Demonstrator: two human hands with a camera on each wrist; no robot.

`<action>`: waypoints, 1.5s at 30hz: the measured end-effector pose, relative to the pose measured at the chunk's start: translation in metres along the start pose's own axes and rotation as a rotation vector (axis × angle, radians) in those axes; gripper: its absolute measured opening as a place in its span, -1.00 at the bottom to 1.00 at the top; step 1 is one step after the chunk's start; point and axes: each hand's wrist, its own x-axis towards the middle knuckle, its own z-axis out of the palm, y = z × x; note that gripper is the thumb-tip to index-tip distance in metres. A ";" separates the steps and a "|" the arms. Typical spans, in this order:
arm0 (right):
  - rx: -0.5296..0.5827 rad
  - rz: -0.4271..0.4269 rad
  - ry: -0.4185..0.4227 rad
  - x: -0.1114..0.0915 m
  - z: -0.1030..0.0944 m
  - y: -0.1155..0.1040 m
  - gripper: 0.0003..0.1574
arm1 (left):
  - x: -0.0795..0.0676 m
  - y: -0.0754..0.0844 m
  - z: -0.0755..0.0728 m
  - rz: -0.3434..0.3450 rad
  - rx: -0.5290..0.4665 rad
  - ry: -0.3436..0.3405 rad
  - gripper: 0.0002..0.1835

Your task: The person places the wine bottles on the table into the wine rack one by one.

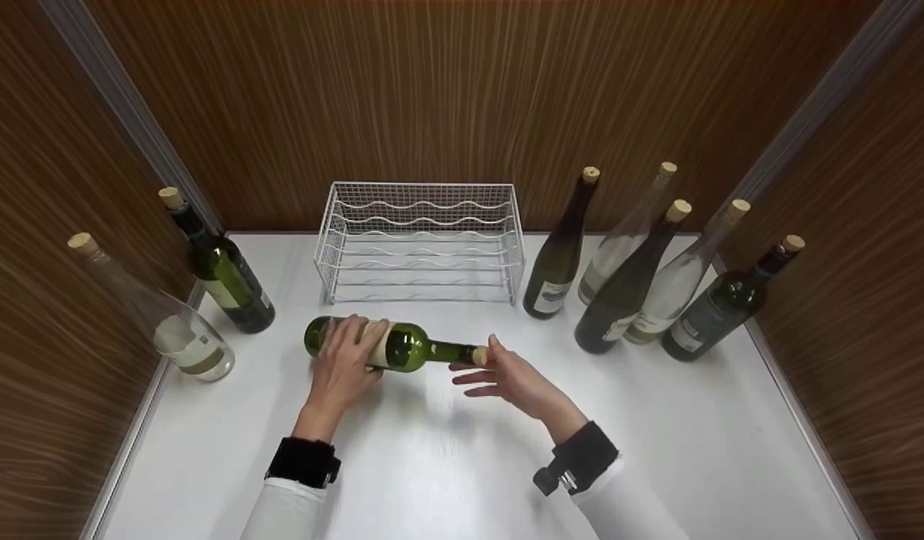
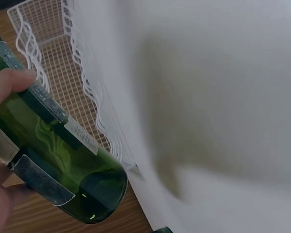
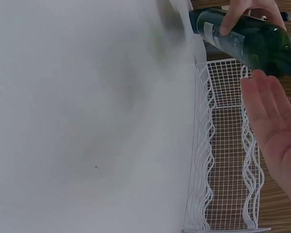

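Observation:
My left hand (image 1: 344, 367) grips a green wine bottle (image 1: 408, 347) around its labelled body. The bottle lies sideways in the air above the white table, its neck pointing right and its base left. In the left wrist view, the bottle's base (image 2: 99, 196) and the thumb over a label show close up. My right hand (image 1: 520, 384) is at the corked end, fingers extended below the neck and thumb beside the cork (image 1: 480, 356). Seen from the right wrist, the palm and straight fingers (image 3: 269, 104) are spread under the bottle neck (image 3: 288, 63).
A white wire rack (image 1: 421, 301) with wavy shelves stands at the back. To the left are a clear bottle (image 1: 196, 349) and a dark green bottle (image 1: 233, 285). Several corked bottles, including a brown-green one (image 1: 556, 262), stand at the right. Wood-grain walls (image 1: 432, 90) enclose the table (image 1: 432, 480).

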 end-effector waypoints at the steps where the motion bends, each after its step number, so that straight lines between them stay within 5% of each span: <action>1: 0.038 0.015 -0.015 -0.001 0.000 -0.002 -0.04 | 0.000 0.002 0.001 0.014 0.014 -0.017 -0.04; 5: 0.103 0.071 -0.087 -0.004 -0.004 -0.008 -0.13 | 0.001 0.007 0.006 0.065 0.066 -0.068 -0.02; 11: -0.002 0.121 -0.146 -0.006 -0.006 -0.009 -0.24 | 0.001 0.015 0.010 0.143 0.105 -0.097 -0.05; 24: -0.415 0.206 0.044 -0.003 0.005 0.014 -0.57 | 0.010 0.034 0.021 0.264 0.186 -0.160 -0.21; 35: -0.429 0.164 0.131 -0.011 0.008 0.029 -0.58 | 0.015 0.044 0.025 0.275 0.195 -0.217 -0.19; 45: -0.327 0.116 0.218 -0.016 0.012 0.031 -0.54 | 0.022 0.052 0.029 0.236 0.181 -0.224 -0.11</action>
